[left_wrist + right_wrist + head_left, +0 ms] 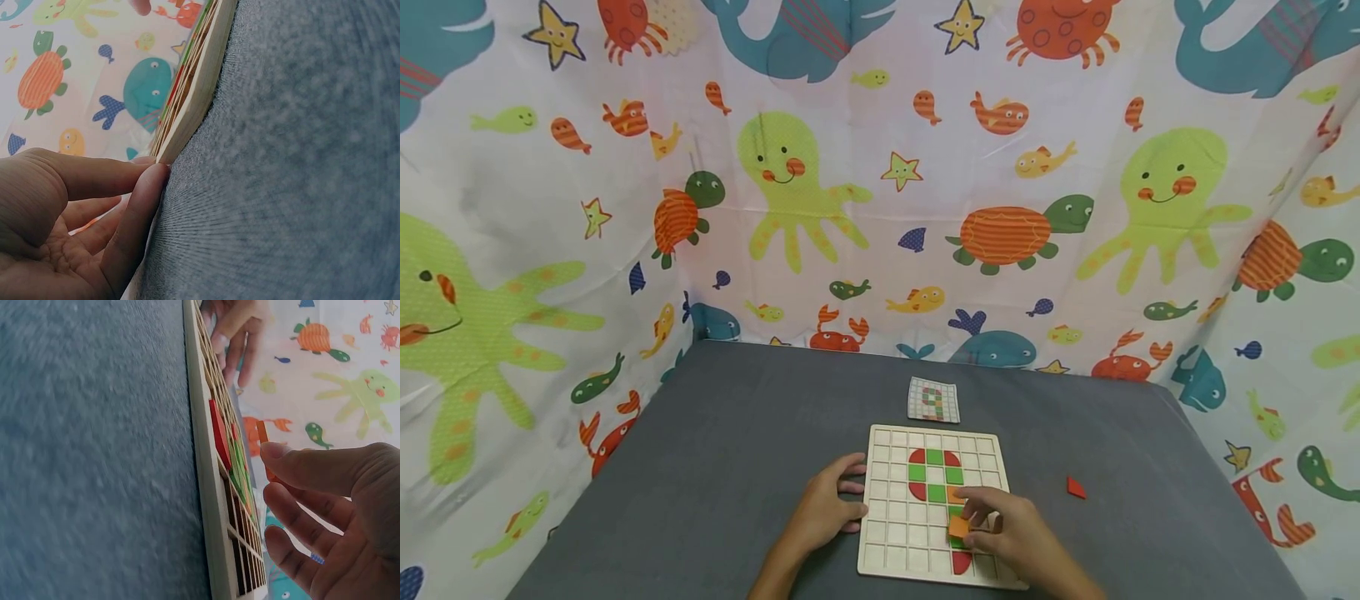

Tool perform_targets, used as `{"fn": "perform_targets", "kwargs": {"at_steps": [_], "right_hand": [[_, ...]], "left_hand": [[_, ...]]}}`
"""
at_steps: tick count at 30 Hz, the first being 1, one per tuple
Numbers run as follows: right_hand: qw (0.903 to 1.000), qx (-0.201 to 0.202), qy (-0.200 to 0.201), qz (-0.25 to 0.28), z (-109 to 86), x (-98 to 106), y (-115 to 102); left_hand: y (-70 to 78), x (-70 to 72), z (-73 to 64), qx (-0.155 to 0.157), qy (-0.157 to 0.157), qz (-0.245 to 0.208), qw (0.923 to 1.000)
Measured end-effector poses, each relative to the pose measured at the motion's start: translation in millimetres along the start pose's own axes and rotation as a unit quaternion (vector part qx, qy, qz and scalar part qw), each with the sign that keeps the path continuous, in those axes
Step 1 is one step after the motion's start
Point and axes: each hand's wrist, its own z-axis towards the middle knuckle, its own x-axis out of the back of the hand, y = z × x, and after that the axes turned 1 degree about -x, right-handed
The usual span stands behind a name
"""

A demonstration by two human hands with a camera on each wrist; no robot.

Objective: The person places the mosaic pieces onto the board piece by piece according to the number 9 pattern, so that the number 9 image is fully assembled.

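A wooden grid board (895, 554) lies on the dark grey table, with green squares, red rounded-corner pieces and an orange square (955, 494) set in its cells. My right hand (1013, 532) pinches another orange square tile (958, 526) between thumb and fingers. In the right wrist view this tile (262, 431) is held edge-on, apart from the board. At the board's left edge is my left hand (822, 507); in the left wrist view its thumb and index finger (103, 178) pinch the board's corner (178, 140). The cell under the held tile is partly hidden.
Behind the board lies a small printed card (916, 410) showing a coloured grid pattern. A loose red piece (1076, 487) rests on the table (760, 417) to the right of the board. A curtain (850, 167) printed with sea animals surrounds the table's back and sides.
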Motion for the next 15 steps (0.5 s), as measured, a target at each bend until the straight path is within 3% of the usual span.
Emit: {"fn": "perform_targets", "kwargs": {"at_steps": [15], "right_hand": [[0.998,0.005,-0.058,0.022,4.0,-12,-8]], "left_hand": [[-0.4,-0.1,-0.4,-0.008,-0.004,0.009,0.9999]]}}
